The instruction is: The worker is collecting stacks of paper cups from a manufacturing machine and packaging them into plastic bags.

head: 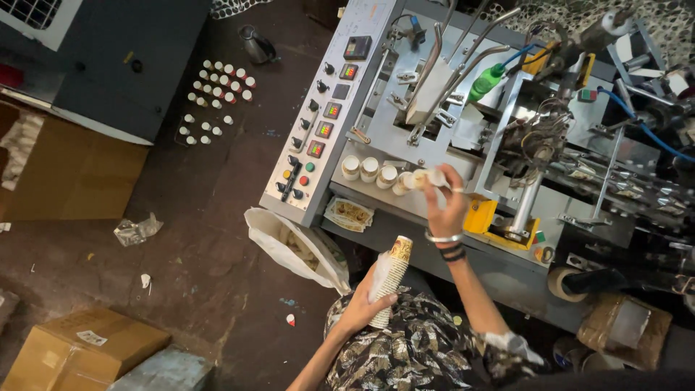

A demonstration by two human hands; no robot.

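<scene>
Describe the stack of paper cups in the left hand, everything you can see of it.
The stack of paper cups is a long column of nested cups, white-sided with a brownish printed band showing at the top cup, whose open mouth faces up toward the machine. It leans slightly to the right and is held over the person's patterned shirt. The left hand grips its lower part, fingers wrapped round, with a thin clear plastic sleeve loose along its left side. It touches nothing else; the right hand is apart, up at the machine.

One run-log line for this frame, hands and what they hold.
left hand: holds paper cup stack | right hand: grips paper cup at machine ledge | cup row: on ledge
</scene>
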